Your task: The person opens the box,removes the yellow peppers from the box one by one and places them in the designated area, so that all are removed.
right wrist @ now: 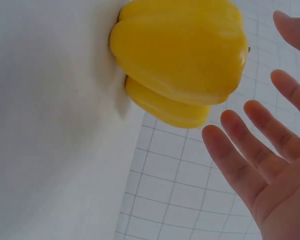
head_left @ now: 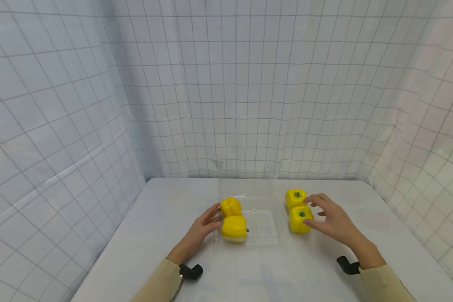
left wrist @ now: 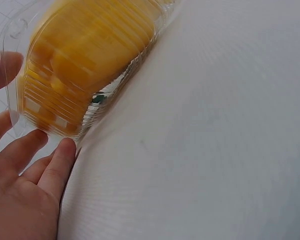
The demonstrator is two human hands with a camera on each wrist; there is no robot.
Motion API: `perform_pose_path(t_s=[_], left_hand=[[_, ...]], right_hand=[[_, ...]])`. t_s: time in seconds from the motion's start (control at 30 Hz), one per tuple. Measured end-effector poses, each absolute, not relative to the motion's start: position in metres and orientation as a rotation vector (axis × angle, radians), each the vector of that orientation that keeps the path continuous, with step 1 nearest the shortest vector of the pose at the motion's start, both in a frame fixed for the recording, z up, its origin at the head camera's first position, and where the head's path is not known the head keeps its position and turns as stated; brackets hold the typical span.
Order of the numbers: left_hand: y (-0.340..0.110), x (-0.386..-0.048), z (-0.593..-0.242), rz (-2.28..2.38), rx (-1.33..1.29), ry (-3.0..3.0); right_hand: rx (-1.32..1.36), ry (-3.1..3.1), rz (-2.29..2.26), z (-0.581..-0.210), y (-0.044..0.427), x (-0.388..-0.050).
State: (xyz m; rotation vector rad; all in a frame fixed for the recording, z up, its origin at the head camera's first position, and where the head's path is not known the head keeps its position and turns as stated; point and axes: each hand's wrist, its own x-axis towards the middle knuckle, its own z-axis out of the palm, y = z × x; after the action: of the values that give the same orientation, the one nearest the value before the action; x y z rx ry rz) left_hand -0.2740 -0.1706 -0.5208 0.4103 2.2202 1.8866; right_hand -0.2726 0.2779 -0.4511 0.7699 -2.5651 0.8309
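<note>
Two yellow peppers (head_left: 234, 227) lie in the left half of a clear plastic container (head_left: 262, 226). Against the container's left side rest the fingers of my left hand (head_left: 201, 230); in the left wrist view the hand (left wrist: 30, 185) touches the clear wall (left wrist: 65, 120) with its fingertips. Two more yellow peppers stand upright at the right, one nearer (head_left: 299, 222) and one behind it (head_left: 294, 198). My right hand (head_left: 334, 220) is spread beside them, thumb and fingers apart. In the right wrist view a gap shows between this hand (right wrist: 275, 165) and the near pepper (right wrist: 180, 50).
The container's clear lid (head_left: 245, 188) stands open at its back. A white table (head_left: 154, 218) carries everything, with white grid-patterned sheets (head_left: 230, 92) hanging behind and at both sides. Dark wrist camera mounts (head_left: 191, 272) sit at both wrists.
</note>
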Motion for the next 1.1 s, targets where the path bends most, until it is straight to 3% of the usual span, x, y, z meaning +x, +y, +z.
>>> perform_pose_path(t_s=[1.1], left_hand=[[-0.171,-0.274,-0.521,1.862,0.407,2.245]], right_hand=[[0.931,-2.524,0.829,-0.431,0.228,-0.284]])
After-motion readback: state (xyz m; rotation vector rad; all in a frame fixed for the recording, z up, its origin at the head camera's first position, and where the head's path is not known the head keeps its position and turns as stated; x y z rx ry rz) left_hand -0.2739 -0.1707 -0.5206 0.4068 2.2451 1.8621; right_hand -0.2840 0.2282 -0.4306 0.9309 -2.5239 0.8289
